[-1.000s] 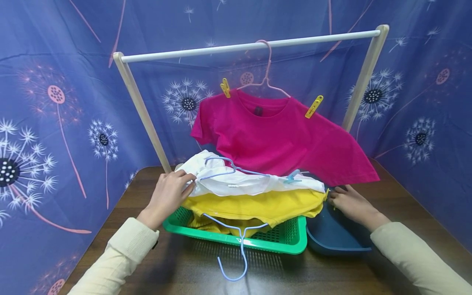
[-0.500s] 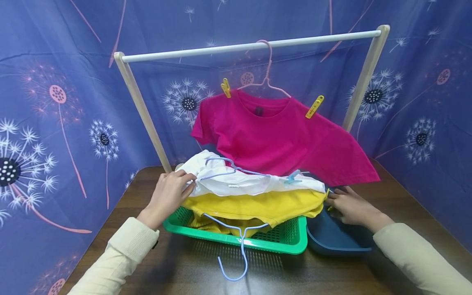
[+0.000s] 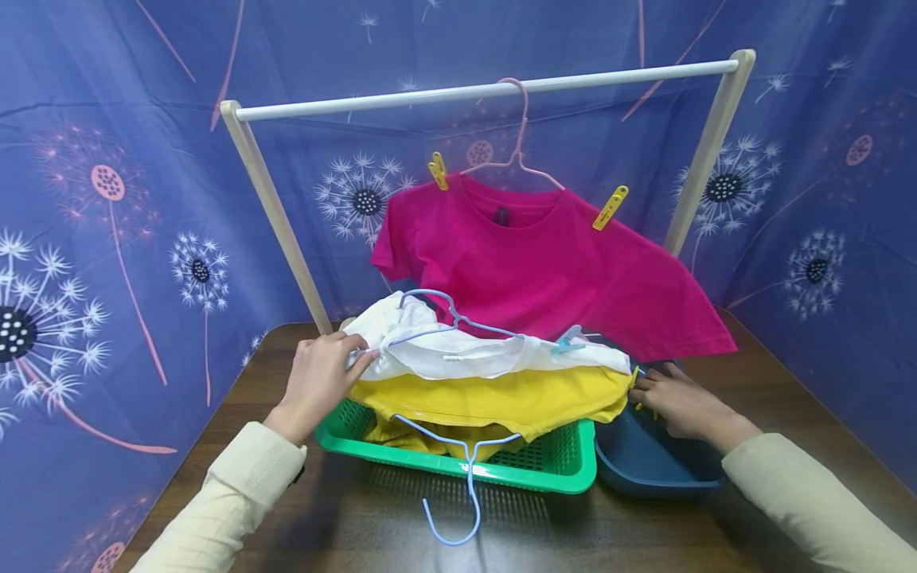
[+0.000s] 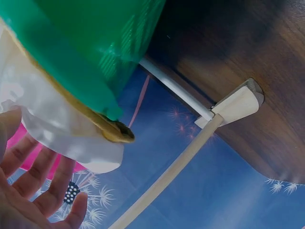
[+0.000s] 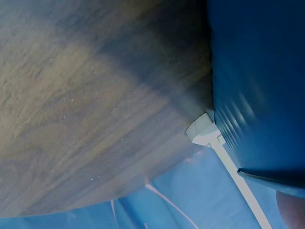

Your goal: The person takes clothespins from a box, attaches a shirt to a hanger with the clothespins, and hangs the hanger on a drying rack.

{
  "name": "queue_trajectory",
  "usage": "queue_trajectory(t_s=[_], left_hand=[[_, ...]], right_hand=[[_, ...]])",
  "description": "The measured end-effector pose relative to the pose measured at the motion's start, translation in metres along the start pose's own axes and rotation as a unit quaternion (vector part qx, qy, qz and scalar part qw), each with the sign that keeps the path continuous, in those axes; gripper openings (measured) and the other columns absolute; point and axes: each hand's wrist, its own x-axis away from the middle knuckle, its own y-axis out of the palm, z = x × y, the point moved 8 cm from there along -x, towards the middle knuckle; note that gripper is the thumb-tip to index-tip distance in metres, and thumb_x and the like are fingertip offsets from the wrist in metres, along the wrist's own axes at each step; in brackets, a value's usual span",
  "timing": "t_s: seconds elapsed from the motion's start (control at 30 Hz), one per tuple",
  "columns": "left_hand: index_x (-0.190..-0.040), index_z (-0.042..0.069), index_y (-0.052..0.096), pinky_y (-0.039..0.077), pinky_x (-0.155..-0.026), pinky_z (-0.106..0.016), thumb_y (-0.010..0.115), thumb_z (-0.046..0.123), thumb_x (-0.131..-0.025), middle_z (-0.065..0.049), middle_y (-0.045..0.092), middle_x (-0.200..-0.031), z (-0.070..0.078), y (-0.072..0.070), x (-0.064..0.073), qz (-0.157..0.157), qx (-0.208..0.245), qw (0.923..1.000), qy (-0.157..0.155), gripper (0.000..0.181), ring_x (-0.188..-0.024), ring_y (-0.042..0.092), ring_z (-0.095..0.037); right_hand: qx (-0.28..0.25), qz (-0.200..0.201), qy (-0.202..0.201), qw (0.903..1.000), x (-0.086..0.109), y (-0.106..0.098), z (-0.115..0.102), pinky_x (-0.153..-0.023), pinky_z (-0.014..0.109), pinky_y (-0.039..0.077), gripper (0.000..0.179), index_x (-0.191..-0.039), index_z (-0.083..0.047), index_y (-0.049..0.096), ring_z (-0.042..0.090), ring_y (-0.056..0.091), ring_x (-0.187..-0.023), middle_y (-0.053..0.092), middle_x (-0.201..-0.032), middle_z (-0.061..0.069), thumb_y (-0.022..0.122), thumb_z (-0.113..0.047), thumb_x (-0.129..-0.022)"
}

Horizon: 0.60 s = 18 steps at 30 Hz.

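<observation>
At the left end of a white T-shirt (image 3: pixel 458 356), my left hand (image 3: pixel 318 378) pinches the cloth. In the left wrist view its fingers (image 4: pixel 40 174) are spread below the shirt edge, thumb above. A blue hanger (image 3: pixel 451 314) is in the white shirt, and a light-blue clothespin (image 3: pixel 569 340) clips its right shoulder. Beneath lies a yellow T-shirt (image 3: pixel 494 400) with a second blue hanger (image 3: pixel 470 469), hook toward me. My right hand (image 3: pixel 684 402) reaches down into a dark blue bin (image 3: pixel 645 461); bits of yellow clothespins show beside its fingers, whose tips are hidden.
The shirts lie over a green basket (image 3: pixel 530 477) on the wooden table (image 3: pixel 344 525). Behind it stands a rack with a white bar (image 3: pixel 401 99). From it hangs a magenta T-shirt (image 3: pixel 516 263) on a pink hanger (image 3: pixel 520 135), with yellow clothespins (image 3: pixel 610 208) at both shoulders.
My left hand has shifted slightly left, and the hook of the white shirt's hanger has tipped up a little. My right hand has moved about within the bin.
</observation>
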Motion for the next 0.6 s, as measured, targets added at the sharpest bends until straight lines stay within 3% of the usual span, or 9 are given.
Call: queue_trajectory(t_s=[0.23,0.43,0.6], left_hand=[[-0.08,0.013,0.069,0.043,-0.054,-0.042,0.067,0.039,-0.079,-0.003,0.062,-0.065,-0.005,0.002,0.0,-0.005,0.004,0.9999,-0.011,0.025,-0.052,0.055,-0.019],[-0.077,0.014,0.067,0.043,-0.056,-0.042,0.069,0.031,-0.079,-0.002,0.062,-0.066,-0.008,0.003,0.0,-0.009,0.014,0.9998,-0.013,0.017,-0.055,0.057,-0.019],[-0.075,0.013,0.066,0.041,-0.055,-0.041,0.07,0.025,-0.079,-0.002,0.061,-0.066,-0.007,0.005,0.0,-0.007,0.023,0.9997,-0.007,0.014,-0.054,0.055,-0.017]], right_hand=[[-0.034,-0.007,0.008,0.9994,0.0,-0.002,0.0,-0.078,0.056,0.044,0.039,-0.09,-0.018,0.064,0.02,0.056,-0.084,0.064,-0.084,-0.008,0.079,-0.004,-0.057],[-0.071,-0.024,0.033,0.9966,-0.004,-0.008,-0.005,-0.08,0.056,0.043,0.041,-0.093,-0.017,0.06,0.02,0.055,-0.087,0.061,-0.082,-0.009,0.081,-0.018,-0.058],[-0.08,-0.021,0.037,0.9959,-0.007,-0.021,-0.014,-0.074,0.043,0.043,0.035,-0.082,-0.017,0.058,0.014,0.051,-0.078,0.053,-0.073,-0.012,0.082,-0.023,-0.059]])
